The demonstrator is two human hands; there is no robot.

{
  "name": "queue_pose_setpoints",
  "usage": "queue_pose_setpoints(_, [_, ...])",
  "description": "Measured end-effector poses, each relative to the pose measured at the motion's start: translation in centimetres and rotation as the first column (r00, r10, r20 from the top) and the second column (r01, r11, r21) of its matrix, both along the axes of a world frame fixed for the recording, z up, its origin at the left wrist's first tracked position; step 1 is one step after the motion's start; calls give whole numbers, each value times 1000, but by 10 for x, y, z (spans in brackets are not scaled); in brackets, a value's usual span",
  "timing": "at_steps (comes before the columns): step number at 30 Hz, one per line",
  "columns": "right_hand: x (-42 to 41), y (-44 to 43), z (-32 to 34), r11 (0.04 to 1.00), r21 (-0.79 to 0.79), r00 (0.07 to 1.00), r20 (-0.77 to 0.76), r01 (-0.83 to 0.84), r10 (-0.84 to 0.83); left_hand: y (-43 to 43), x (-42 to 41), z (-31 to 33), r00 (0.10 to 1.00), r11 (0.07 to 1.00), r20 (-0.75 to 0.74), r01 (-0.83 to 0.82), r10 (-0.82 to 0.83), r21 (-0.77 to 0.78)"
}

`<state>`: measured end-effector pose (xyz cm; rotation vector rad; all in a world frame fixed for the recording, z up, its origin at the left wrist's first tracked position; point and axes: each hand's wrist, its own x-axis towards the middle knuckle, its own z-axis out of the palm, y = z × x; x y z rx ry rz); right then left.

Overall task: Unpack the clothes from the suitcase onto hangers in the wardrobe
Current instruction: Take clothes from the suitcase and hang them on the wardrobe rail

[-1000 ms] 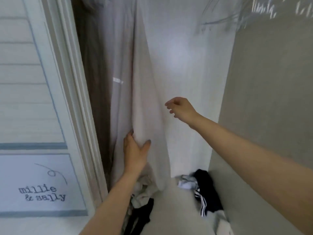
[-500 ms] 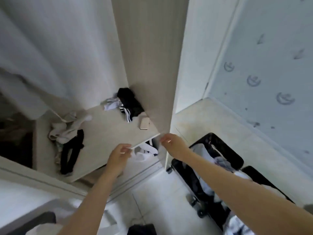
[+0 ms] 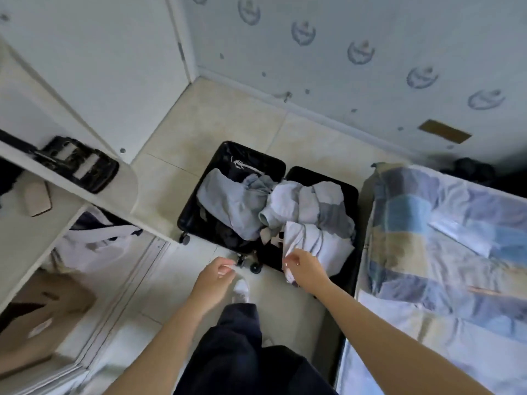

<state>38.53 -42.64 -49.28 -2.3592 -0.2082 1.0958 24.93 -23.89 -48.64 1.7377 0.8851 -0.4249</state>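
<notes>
I am looking straight down at the open black hard-shell suitcase (image 3: 256,159). It lies flat on the beige tiled floor (image 3: 228,109), between the white wardrobe (image 3: 25,243) on my left and the bed with a blue patchwork cover (image 3: 442,223) on my right. Both halves hold a rumpled heap of grey and pale clothes (image 3: 242,201).

My right hand (image 3: 306,266) is at the near edge of the right half. Its thumb and fingers pinch the hem of a white striped garment (image 3: 322,243) that spills over the case's rim.

My left hand (image 3: 215,276) hangs near it, just beside the suitcase's small black wheels (image 3: 255,267), with the fingers curled in. Something whitish shows at the fingertips, but through the blur I cannot tell whether it holds anything.

Below the hands I see a dark trouser leg (image 3: 239,337) and a foot in a white sock (image 3: 242,287) on the tiles.
</notes>
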Motion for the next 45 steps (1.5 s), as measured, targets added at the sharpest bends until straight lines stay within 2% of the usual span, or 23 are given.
queue_pose_setpoints(5, [54,-45,-56,970,-94,972,-57,223,-229,-20,95,-56,966,968,-65,251,-251,-9])
queue_pose_setpoints(8, [83,-67,-101,929,-170,933,-95,327,-346,-26,147,-102,931,939,-126,342,-341,-15])
queue_pose_setpoints(10, [91,-79,-121,914,-195,920,-99,355,-378,-28,167,-121,912,925,-157,380,-378,-22])
queue_pose_setpoints(19, [130,-120,-273,864,-281,865,-168,418,-473,-54,256,-283,805,845,-306,535,-508,2])
queue_pose_setpoints(25, [141,-131,-380,828,-318,805,-240,463,-542,-92,270,-384,788,850,-359,525,-500,-30])
queue_pose_setpoints(28, [148,-126,-422,786,-344,719,-327,514,-613,-112,273,-423,805,885,-379,456,-456,-95])
queue_pose_setpoints(30, [152,-120,-446,764,-380,678,-359,521,-641,-124,278,-443,822,919,-411,356,-395,-172])
queue_pose_setpoints(32, [156,-117,-468,743,-428,677,-329,515,-659,-133,286,-456,841,941,-430,253,-329,-226])
queue_pose_setpoints(34, [160,-119,-483,706,-395,667,-256,588,-700,-138,294,-463,844,934,-414,257,-341,-247])
queue_pose_setpoints(36, [164,-126,-484,616,-296,578,-215,730,-788,-137,297,-468,837,915,-387,295,-387,-277])
queue_pose_setpoints(39, [164,-140,-472,379,-203,337,-213,903,-917,-134,296,-460,826,887,-360,320,-433,-334])
queue_pose_setpoints(43, [171,-153,-425,41,-181,-21,-331,983,-943,-126,301,-417,908,936,-320,170,-271,-309])
queue_pose_setpoints(45, [183,-155,-393,-22,-147,-83,-417,989,-905,-125,310,-387,941,943,-285,84,-182,-322])
